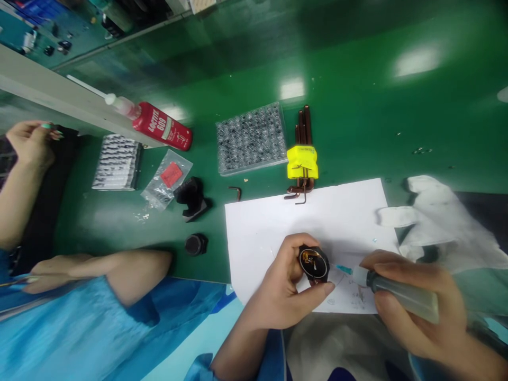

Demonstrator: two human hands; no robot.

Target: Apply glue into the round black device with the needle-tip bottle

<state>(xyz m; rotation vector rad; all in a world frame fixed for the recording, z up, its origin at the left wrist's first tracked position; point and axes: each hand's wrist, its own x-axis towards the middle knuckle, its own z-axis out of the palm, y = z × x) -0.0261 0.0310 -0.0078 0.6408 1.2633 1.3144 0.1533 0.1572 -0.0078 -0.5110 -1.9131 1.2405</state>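
Note:
My left hand grips a small round black part by its edges, its shiny, amber-tinted face turned up. In my right hand is a translucent dispensing bottle with a thin blue needle tip. That tip points left, close to the side of the black part; whether the two touch I cannot tell. Both hands are over a white sheet of paper with handwriting near its lower edge.
Hex keys in a yellow holder lie at the paper's top edge, beside a clear tray of small parts. A red Loctite bottle, a black block and a black cap-like part stand left. White gloves lie right. A co-worker's arms are at left.

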